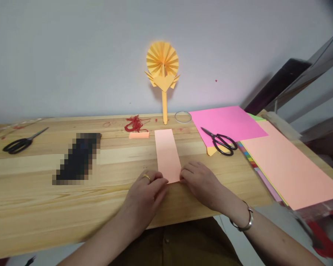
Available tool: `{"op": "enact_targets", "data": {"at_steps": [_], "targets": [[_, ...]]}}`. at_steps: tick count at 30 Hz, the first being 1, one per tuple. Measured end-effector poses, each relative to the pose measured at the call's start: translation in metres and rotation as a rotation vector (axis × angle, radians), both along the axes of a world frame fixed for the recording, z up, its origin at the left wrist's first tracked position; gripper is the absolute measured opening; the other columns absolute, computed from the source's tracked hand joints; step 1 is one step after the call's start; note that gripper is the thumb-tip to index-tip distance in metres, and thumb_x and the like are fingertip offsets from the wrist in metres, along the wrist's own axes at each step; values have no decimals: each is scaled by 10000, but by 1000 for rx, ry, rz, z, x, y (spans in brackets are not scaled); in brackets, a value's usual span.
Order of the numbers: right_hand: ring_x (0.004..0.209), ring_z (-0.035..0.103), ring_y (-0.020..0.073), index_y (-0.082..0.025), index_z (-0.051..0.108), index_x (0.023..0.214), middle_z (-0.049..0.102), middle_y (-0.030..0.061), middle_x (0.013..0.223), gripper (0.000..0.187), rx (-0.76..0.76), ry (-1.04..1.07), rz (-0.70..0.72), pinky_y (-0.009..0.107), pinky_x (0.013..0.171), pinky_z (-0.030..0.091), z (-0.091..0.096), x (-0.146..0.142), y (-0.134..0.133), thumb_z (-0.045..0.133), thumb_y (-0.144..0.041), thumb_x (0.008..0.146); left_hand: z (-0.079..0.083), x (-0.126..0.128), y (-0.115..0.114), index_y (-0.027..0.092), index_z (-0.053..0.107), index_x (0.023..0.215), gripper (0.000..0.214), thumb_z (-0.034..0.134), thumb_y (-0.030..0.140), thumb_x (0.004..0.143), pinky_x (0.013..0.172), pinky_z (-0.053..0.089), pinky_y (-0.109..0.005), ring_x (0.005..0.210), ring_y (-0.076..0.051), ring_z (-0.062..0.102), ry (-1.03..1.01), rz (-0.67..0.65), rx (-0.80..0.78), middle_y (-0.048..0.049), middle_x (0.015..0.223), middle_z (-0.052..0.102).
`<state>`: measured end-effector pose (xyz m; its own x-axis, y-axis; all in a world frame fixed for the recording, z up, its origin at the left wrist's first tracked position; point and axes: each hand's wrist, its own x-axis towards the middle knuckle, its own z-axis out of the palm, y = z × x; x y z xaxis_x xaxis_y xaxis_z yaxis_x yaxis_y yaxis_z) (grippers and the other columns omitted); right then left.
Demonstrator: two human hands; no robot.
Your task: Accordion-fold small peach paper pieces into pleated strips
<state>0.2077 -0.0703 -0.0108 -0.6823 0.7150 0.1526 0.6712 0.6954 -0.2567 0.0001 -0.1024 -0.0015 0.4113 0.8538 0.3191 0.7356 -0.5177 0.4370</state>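
Note:
A strip of pale pink paper (166, 153) lies lengthwise on the wooden table (122, 162) in front of me. My left hand (148, 188), with a ring on one finger, pinches its near left corner. At the near right corner, the bent fingers of my right hand (198, 181) close on the same strip. Beyond the far end of the strip lie a small folded orange paper piece (139, 135) and a tangle of red thread (135, 123). A yellow paper fan flower (164, 79) with a heart and a stem leans against the wall.
Black-handled scissors (220, 142) rest on a pink sheet (230, 122) at the right, beside a stack topped by a peach sheet (291, 166). Other scissors (22, 144) and a blurred-out dark object (79, 159) lie left. A thin ring (183, 117) lies near the wall.

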Motion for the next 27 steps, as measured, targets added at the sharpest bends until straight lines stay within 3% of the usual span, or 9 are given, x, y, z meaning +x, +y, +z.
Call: {"op": "enact_targets", "data": {"at_steps": [3,6,12,18,27], "targets": [[757,431,163,-162,517,777,558,29,810,121,-19,-20,26,299,692,329,7,-2,-8,515,-49,820,-21,-4,-9,184,638,849,122,517,171,847,672,488,-290,778,-163,555,-6,42,43,-43,836,610],[747,422,164,-165,511,765,551,27,794,134,-32,-9,20,302,687,330,6,-3,-13,503,-46,825,-28,-4,-12,178,638,809,127,518,165,847,648,485,-280,754,-159,552,-33,53,77,-40,805,613],[762,436,170,-171,523,774,541,32,797,123,-77,46,-48,302,703,352,-6,-1,-20,483,-96,862,-23,-3,-13,177,650,788,123,537,186,835,665,489,-279,769,-159,571,-64,100,20,-36,808,614],[807,463,174,-156,573,796,561,50,826,128,-121,131,-130,308,734,386,-2,-2,-25,484,-158,888,-20,-2,-14,185,650,801,159,501,213,846,697,499,-303,800,-171,586,-91,142,-57,-44,839,623],[802,504,161,-156,619,801,589,45,806,113,-163,271,-133,303,733,415,-3,-2,-21,532,-176,871,-21,-3,-15,180,619,783,121,510,202,830,709,485,-307,813,-172,572,-154,181,-117,-47,840,603]]}}
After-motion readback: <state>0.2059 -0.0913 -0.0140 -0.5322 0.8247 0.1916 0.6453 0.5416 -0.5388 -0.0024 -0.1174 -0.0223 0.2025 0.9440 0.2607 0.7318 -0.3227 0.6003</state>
